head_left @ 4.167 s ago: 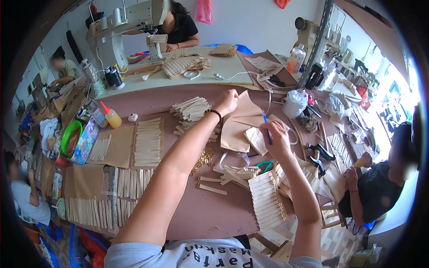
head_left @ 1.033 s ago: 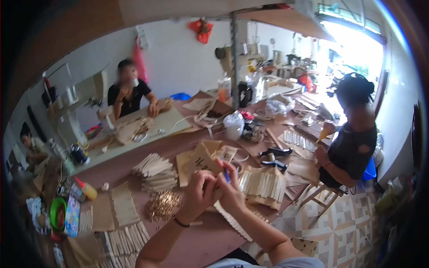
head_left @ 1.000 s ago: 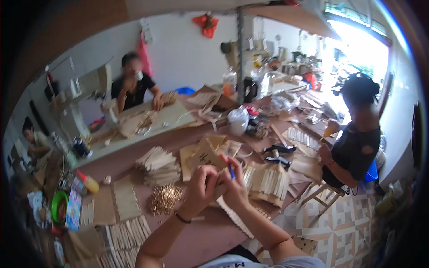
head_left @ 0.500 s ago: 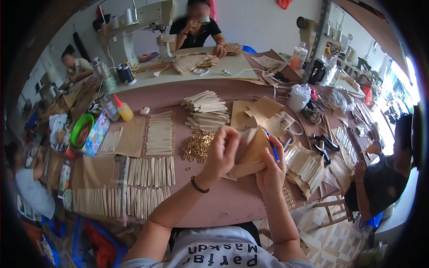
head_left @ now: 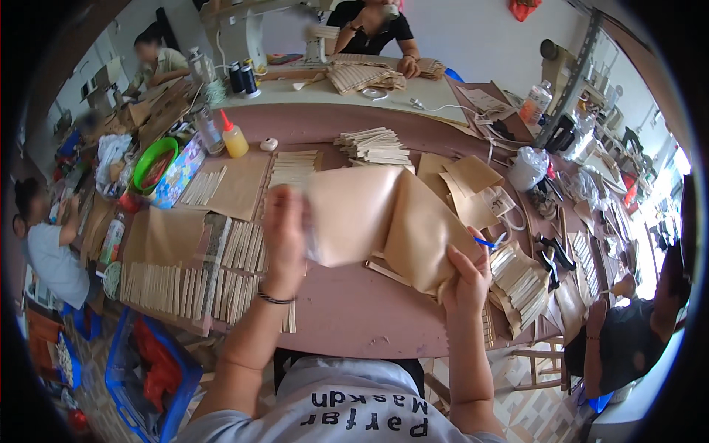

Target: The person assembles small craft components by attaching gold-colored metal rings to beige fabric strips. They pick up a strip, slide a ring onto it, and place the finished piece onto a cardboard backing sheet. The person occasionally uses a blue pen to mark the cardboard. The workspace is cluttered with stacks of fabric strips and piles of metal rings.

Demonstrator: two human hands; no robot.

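Note:
Between my hands a smooth tan sheet [head_left: 358,214], which looks like thin leather or paper, is spread over the table with a fold down its middle. My left hand [head_left: 284,240], blurred by motion, is at its left edge and seems to grip it. My right hand [head_left: 467,280] is closed on the right part of the sheet, thumb on top. A thin blue pen-like tool [head_left: 484,242] sticks out by the right fingers. Under the sheet, pale flat strips [head_left: 388,269] peek out. The heap of small gold metal pieces is hidden behind the sheet.
Rows of pale strips [head_left: 162,284] lie at the left; a stack of strips [head_left: 373,146] is at the back. Around them are a glue bottle [head_left: 235,136], a green basket [head_left: 155,164], tan sheets [head_left: 473,177] and pliers [head_left: 554,255]. Co-workers sit across and at both sides.
My left hand has moved left and down to the sheet's left edge. The folded sheet has been opened out wide. My view has shifted, and the person across now holds a cup higher.

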